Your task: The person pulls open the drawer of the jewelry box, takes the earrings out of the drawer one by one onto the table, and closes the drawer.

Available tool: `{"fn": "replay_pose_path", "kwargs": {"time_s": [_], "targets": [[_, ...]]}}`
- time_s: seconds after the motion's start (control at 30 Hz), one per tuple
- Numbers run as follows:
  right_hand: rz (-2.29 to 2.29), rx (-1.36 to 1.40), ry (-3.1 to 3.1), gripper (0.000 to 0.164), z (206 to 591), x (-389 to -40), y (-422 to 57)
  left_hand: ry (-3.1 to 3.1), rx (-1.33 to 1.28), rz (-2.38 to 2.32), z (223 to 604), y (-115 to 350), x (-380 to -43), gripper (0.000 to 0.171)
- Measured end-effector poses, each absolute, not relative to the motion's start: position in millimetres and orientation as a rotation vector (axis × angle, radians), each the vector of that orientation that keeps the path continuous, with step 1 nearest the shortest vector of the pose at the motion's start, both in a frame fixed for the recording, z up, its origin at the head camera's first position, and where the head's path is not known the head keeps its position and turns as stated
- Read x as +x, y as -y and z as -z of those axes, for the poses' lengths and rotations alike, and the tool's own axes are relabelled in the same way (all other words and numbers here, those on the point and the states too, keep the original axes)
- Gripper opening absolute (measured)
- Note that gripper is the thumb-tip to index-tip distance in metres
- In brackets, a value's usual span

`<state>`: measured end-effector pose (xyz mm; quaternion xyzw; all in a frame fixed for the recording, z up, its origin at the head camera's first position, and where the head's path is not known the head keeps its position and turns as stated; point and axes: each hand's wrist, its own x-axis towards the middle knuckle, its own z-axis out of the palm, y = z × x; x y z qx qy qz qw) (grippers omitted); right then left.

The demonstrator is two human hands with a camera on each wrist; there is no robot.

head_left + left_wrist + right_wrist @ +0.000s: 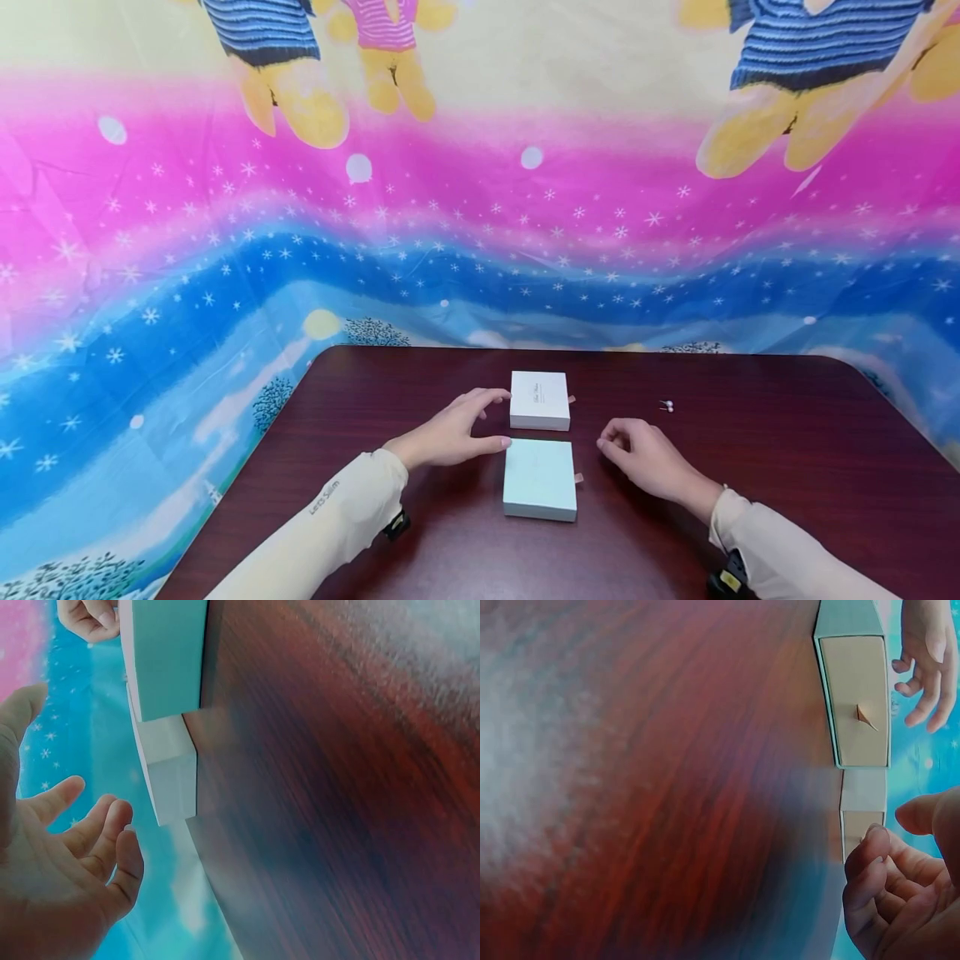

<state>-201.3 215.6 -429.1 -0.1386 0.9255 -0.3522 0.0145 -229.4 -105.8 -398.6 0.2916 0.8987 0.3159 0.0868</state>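
Head view: two flat boxes lie on the dark reddish counter (420,375), a pale green box (540,475) nearer the person and a white box (540,396) just beyond it, printed lettering on its top. Left hand (453,433) is at their left side, fingers and thumb spread apart; the fingertips are at the white box's left edge, the thumb tip by the green box's far left corner. Contact cannot be told. Right hand (645,454) is on the other side, near both boxes but apart from them, fingers loosely curled, nothing visible in its grasp. Right wrist view: thumb separated from fingertips; green box shows a beige end panel (855,679) with a small tab (865,716). Small white-beaded pieces (671,409) lie beyond the right hand, well apart from the boxes.
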Motion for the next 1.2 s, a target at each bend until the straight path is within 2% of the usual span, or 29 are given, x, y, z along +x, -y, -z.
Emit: {"fn": "replay_pose_path", "kwargs": {"time_s": [0.5, 1.2], "targets": [[1.076, -0.479, -2.846, 0.007, 433.8, -191.3, -212.0, -2.659, 0.914, -0.851, 406.4, 102.3, -216.1, 0.073], [1.193, -0.505, -2.640, 0.016, 441.4, -185.5, -208.4, -2.562, 0.898, -0.764, 426.4, 97.3, -210.4, 0.094]]}}
